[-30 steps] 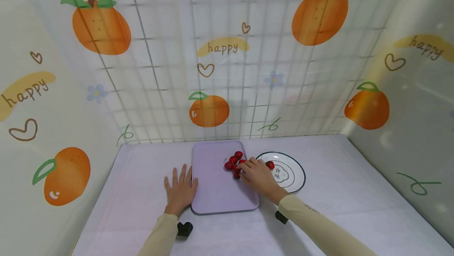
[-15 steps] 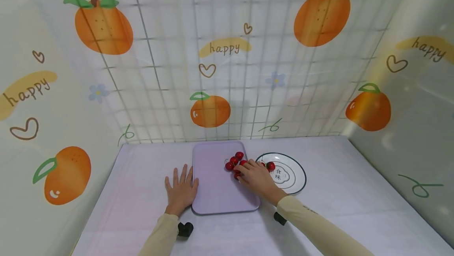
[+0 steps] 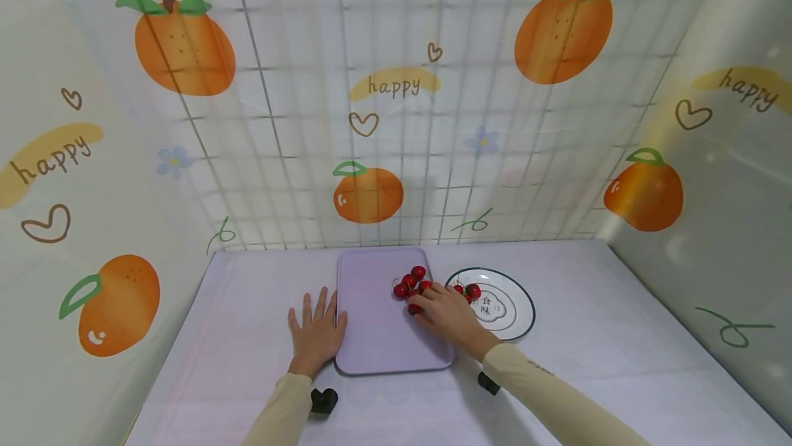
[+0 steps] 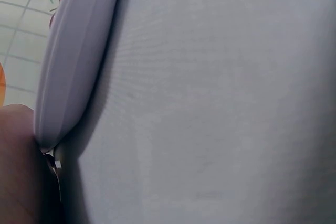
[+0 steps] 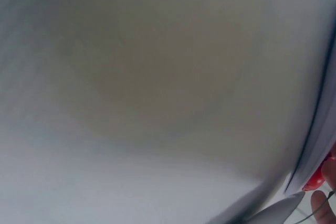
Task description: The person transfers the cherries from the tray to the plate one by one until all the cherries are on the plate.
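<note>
Left hand [image 3: 315, 339], fingers spread wide, rests against the left edge of the lilac tray [image 3: 371, 339]. Right hand [image 3: 452, 314] lies over red cherries [image 3: 401, 291] at the tray's right; whether it grips one, I cannot tell. Further right, the dark-rimmed plate [image 3: 518, 310] bears others.

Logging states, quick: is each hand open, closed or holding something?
Left hand: open, beside the tray.
Right hand: at the cherries; grip cannot be told.
</note>
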Motion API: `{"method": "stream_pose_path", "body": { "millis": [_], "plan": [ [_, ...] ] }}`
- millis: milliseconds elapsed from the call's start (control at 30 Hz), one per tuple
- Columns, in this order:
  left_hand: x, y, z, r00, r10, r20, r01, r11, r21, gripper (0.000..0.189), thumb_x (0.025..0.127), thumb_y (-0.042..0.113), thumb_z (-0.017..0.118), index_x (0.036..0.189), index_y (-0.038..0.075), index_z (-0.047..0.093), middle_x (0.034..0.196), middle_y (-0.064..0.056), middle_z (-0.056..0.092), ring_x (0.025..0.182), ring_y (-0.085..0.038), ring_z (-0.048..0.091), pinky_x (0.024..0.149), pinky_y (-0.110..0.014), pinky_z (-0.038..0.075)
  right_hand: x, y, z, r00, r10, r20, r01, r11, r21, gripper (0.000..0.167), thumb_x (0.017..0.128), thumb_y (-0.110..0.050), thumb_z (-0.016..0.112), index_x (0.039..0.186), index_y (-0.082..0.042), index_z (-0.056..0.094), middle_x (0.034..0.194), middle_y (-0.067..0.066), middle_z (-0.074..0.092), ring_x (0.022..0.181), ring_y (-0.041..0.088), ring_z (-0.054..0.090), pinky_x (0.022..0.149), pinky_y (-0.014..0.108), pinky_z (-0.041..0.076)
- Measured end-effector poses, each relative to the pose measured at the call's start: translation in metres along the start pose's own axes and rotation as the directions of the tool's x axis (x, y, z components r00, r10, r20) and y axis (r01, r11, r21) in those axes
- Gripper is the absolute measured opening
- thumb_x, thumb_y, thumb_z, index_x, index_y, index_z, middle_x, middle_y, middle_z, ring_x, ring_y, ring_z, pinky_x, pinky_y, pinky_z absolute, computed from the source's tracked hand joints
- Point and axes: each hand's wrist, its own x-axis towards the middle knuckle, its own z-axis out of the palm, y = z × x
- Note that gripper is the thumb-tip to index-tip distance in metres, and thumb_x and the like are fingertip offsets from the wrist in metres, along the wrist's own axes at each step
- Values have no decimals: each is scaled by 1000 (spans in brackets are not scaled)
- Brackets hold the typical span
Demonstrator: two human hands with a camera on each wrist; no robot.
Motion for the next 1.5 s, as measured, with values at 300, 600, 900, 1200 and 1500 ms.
{"method": "stream_pose_path", "body": {
  "millis": [300, 600, 900, 1200, 1500],
  "plan": [
    [-2, 2, -5, 1000, 0, 8, 1, 1000, -5, 64, 107, 52, 31, 164, 21, 29, 175, -2, 16, 163, -40, 1, 124, -71, -4, -1, 1, -2, 996, -65, -54, 65, 998, 9, 32, 86, -28, 83, 117, -21, 75, 100, 0, 75, 96, 19, 62, 78, 33, 54],
    [-3, 3, -5, 1000, -4, 19, 4, 1000, -2, 63, 107, 51, 31, 164, 23, 28, 176, -1, 15, 163, -39, 1, 125, -70, -4, -5, 2, -4, 998, -57, -33, 58, 998, 27, 36, 87, -29, 83, 121, -21, 74, 104, -1, 75, 98, 19, 63, 81, 33, 56],
    [-1, 1, -5, 1000, 0, 21, 0, 1000, -15, 64, 107, 51, 31, 164, 22, 28, 176, -1, 15, 163, -40, 0, 125, -70, -6, -6, 5, -8, 998, -48, -26, 49, 997, 53, 39, 86, -28, 83, 123, -19, 73, 105, -1, 75, 98, 18, 63, 82, 34, 58],
    [-1, 0, -2, 1000, 0, 16, 0, 1000, 7, 64, 107, 54, 28, 164, 25, 26, 176, 1, 13, 164, -38, -1, 125, -70, -5, -9, 5, -5, 996, -66, -60, 69, 996, 53, 39, 86, -29, 84, 122, -20, 73, 104, -2, 77, 96, 16, 63, 81, 32, 58],
    [-6, 6, -9, 1000, 5, -3, -5, 1000, -13, 63, 106, 48, 34, 163, 19, 31, 175, -4, 20, 163, -41, 4, 125, -71, -5, -9, 5, -5, 994, -79, -79, 84, 995, 63, 38, 87, -29, 83, 122, -21, 72, 107, -4, 77, 99, 15, 64, 82, 31, 58]
  ]
}}
